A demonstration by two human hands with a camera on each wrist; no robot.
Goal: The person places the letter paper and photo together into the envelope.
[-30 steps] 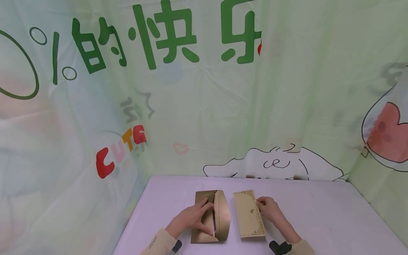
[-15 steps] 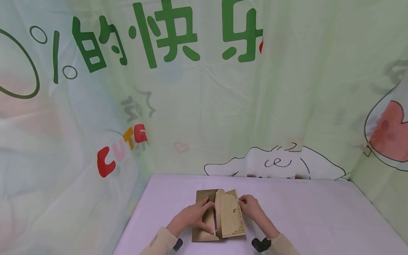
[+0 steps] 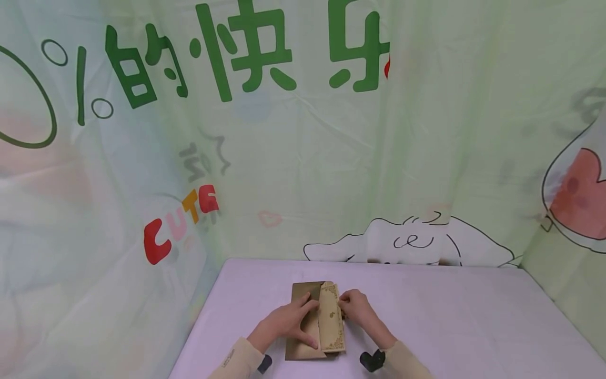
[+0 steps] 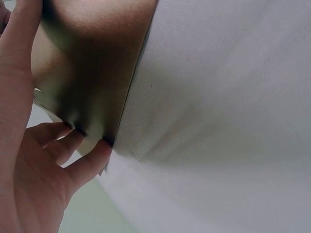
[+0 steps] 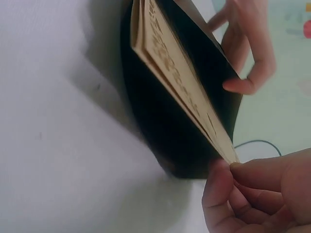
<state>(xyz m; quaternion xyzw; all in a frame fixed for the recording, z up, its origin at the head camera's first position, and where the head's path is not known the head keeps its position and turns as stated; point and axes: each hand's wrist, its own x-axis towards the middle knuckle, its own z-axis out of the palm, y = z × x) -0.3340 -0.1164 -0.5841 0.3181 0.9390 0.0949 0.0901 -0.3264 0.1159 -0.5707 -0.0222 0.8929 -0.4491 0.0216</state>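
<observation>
A gold paper envelope (image 3: 301, 353) lies on the table, its mouth facing right. My left hand (image 3: 284, 322) is spread across it, thumb and index finger at the mouth's edge; in the left wrist view several fingertips (image 4: 104, 147) press along the envelope's outer edge. A cream card (image 3: 331, 318) with brown ornamental corners is partly inside the mouth, its left part hidden by the envelope. The fingers and thumb of my right hand (image 3: 359, 308) pinch the card's right edge. The right wrist view shows the folded card (image 5: 187, 87) between the envelope's dark inner walls.
A pale lilac cloth covers the table (image 3: 450, 326). Printed fabric curtains (image 3: 284, 173) enclose it at the back and both sides. Dark wrist-camera mounts (image 3: 372, 361) sit at the beige sleeves (image 3: 236, 360).
My right hand has carried the card leftward from beside the envelope, over its open flap and into the mouth. My left hand has stayed in place on the envelope.
</observation>
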